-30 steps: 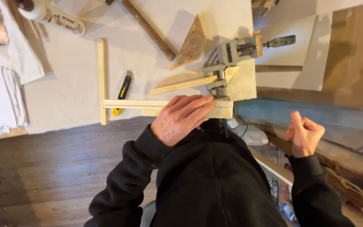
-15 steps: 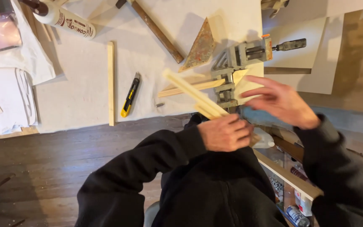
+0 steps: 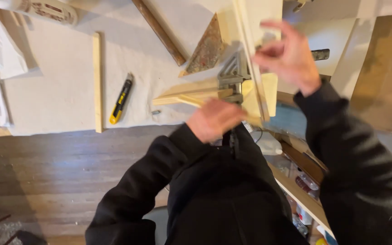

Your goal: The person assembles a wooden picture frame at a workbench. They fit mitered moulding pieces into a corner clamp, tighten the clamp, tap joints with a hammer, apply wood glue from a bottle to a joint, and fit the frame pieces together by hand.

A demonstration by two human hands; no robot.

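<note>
From the head camera, the left hand (image 3: 215,119) is closed around the near end of a pale wooden strip (image 3: 253,63), at the table (image 3: 60,95) edge just in front of the person's chest. The right hand (image 3: 288,56) is blurred; its fingers curl about the strip higher up, though how firmly it grasps cannot be told. The strip runs nearly straight away from the person, its long axis leaning slightly left toward the far end, which leaves the top of the picture.

Just left of the strip, a grey metal clamp (image 3: 232,75) pinches flat wooden pieces (image 3: 191,94) pointing leftward. On the white table lie a yellow-and-black utility knife (image 3: 121,98), a thin loose batten (image 3: 97,81) lying lengthwise, a dark brown stick (image 3: 159,31) and a triangular rusty-brown piece (image 3: 207,47). At the top left lies a white tube with a printed label (image 3: 46,10).
</note>
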